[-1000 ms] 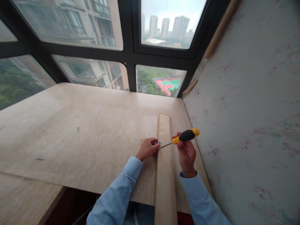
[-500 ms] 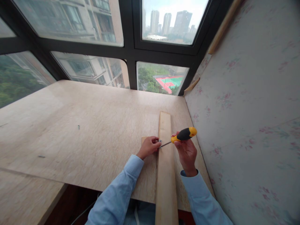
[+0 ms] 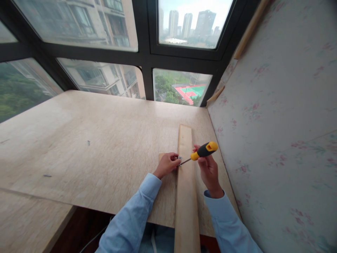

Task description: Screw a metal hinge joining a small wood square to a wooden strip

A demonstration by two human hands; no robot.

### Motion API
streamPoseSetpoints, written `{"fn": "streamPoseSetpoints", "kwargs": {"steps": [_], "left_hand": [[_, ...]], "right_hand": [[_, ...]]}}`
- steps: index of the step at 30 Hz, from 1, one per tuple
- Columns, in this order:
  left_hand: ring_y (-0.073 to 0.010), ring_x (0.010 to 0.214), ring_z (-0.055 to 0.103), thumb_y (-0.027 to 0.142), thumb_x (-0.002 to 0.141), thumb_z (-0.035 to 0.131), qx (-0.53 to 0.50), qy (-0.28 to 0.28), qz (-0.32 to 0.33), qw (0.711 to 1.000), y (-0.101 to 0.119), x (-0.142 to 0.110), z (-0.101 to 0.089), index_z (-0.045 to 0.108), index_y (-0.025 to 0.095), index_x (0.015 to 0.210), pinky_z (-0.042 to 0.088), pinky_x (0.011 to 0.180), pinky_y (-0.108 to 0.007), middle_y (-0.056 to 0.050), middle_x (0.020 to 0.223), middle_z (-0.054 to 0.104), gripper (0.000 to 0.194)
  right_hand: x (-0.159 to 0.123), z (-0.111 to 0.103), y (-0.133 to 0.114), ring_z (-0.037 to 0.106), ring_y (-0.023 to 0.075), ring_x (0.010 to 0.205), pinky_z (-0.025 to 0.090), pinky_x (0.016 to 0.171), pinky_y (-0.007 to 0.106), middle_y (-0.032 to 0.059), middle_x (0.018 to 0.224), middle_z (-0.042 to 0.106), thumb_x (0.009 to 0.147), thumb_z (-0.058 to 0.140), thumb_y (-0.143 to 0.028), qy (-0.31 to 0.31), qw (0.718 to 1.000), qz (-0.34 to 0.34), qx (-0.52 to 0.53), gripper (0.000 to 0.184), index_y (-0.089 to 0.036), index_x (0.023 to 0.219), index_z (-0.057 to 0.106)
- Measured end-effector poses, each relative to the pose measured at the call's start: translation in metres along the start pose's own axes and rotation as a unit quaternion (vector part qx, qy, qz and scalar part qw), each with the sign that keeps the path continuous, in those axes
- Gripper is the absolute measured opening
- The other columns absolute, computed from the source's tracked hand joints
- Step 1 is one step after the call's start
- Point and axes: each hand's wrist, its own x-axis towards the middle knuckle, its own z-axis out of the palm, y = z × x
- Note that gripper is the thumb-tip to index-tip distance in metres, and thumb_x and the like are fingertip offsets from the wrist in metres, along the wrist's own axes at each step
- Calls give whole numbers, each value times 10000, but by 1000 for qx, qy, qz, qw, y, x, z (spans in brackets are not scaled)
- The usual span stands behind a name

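A long pale wooden board [image 3: 186, 196] lies lengthwise on the marble-patterned top, its near end reaching past the front edge. My right hand [image 3: 210, 172] holds a screwdriver [image 3: 204, 150] with a yellow and black handle, thumb below and fingertips behind it. The shaft slants down to the left, its tip at the board's left edge. There my left hand [image 3: 167, 165] pinches a small shiny metal piece [image 3: 179, 158], largely covered by the fingers; its kind is unclear. A short wood piece [image 3: 161, 156] shows partly behind my left hand.
Two small screw-like metal pieces, one upright [image 3: 88, 143] and one lying down [image 3: 47, 175], are on the marble-patterned top [image 3: 110, 140] to the left. A floral-papered wall [image 3: 276, 151] rises close on the right. Dark-framed windows [image 3: 143, 58] stand along the back.
The screwdriver handle has turned about its axis and shifted slightly left. My right hand has moved a little left with it, its fingers looser. My left hand and the board stay put.
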Motion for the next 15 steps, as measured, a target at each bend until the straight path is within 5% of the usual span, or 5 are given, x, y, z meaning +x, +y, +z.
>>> {"fn": "streamPoseSetpoints", "kwargs": {"steps": [4, 10, 15], "left_hand": [[-160, 722, 641, 199, 793, 668, 1, 1, -1, 1000, -1, 0, 0, 676, 71, 1077, 530, 565, -240, -77, 860, 696, 312], [-155, 718, 640, 207, 782, 689, -9, 0, -1, 1000, 0, -1, 0, 675, 78, 1071, 524, 561, -233, -76, 863, 695, 317], [-154, 718, 637, 202, 784, 685, -14, -3, -1, 1000, 1, -2, 0, 674, 73, 1077, 526, 561, -229, -74, 856, 688, 321]], "right_hand": [[2, -5, -14, 515, 262, 1351, 437, 1113, 462, 83, 1421, 583, 979, 568, -391, -71, 997, 19, 38, 438, -262, 1397, 572], [1, -5, -11, 700, 250, 1044, 573, 946, 440, 79, 1117, 741, 841, 754, -290, -25, 998, 30, 53, 315, -231, 1147, 710], [-1, -5, 5, 676, 238, 1019, 543, 975, 434, 89, 1147, 714, 740, 843, -299, 20, 1000, 6, -3, 395, -220, 1102, 707]]}}
